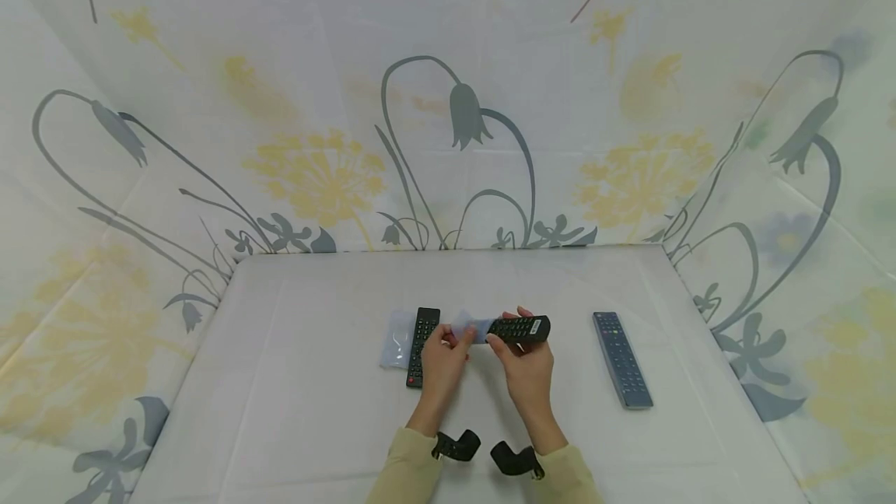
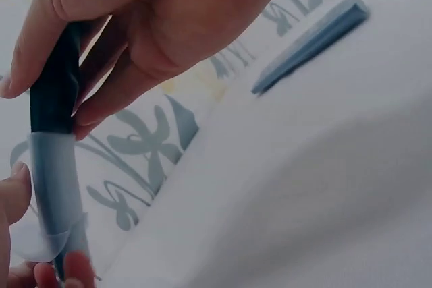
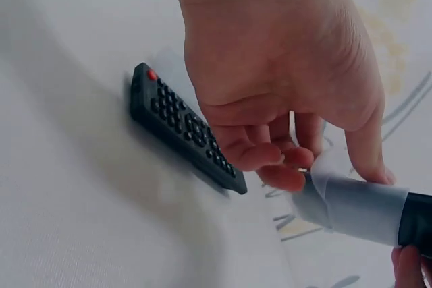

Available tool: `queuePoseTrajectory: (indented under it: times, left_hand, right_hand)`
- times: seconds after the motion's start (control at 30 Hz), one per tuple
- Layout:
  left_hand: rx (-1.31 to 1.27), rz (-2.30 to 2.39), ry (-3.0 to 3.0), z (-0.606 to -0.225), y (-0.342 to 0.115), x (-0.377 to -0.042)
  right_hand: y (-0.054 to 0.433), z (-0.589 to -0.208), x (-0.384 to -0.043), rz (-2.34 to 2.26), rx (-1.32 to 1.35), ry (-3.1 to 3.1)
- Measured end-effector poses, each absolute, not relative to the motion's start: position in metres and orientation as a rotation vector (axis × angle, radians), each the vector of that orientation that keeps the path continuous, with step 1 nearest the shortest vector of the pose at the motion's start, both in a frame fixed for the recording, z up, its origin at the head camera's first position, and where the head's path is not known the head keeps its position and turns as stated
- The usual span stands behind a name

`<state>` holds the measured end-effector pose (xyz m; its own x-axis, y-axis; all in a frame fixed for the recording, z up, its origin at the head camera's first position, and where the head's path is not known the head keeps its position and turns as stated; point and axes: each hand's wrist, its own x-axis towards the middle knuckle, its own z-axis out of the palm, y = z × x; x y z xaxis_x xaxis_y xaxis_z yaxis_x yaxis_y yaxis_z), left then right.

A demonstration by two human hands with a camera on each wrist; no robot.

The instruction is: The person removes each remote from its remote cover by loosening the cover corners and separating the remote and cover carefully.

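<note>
A black remote control (image 1: 519, 328) is held up over the white table between both hands, part of it inside a translucent bluish plastic sleeve (image 3: 364, 208). My right hand (image 1: 530, 370) grips the remote's bare end, thumb on the near side and fingers behind it. At the covered end, my left hand (image 1: 444, 360) pinches the sleeve with thumb and fingers. In the left wrist view, the sleeve (image 2: 57, 180) reaches partway along the remote, and its loose end bunches near the left fingertips. The dark bare part (image 2: 54, 92) runs up into the right hand.
Left of the hands lies another black remote (image 1: 423, 348), buttons up, beside a flat bluish plastic sleeve (image 1: 397, 339). To the right, a remote with a bluish sheen (image 1: 623, 360) lies at a slant. Flower-printed cloth (image 1: 490, 177) rises behind the white table (image 1: 308, 411).
</note>
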<state>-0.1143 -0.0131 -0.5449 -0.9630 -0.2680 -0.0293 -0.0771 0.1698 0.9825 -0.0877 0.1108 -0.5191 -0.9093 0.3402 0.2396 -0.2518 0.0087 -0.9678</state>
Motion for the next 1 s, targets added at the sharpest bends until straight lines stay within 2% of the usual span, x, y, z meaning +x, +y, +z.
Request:
queuePoseTrajectory:
  times: [0.7, 1.0]
  left_hand:
    - [0.435, -1.847, -2.195, -0.536, -0.017, -0.112]
    - [0.400, -1.907, -2.187, -0.536, -0.018, -0.112]
  right_hand:
    - [0.111, -0.521, -0.087, 1.858, -0.082, -1.857]
    - [0.109, -0.489, -0.076, 1.753, 0.043, -1.916]
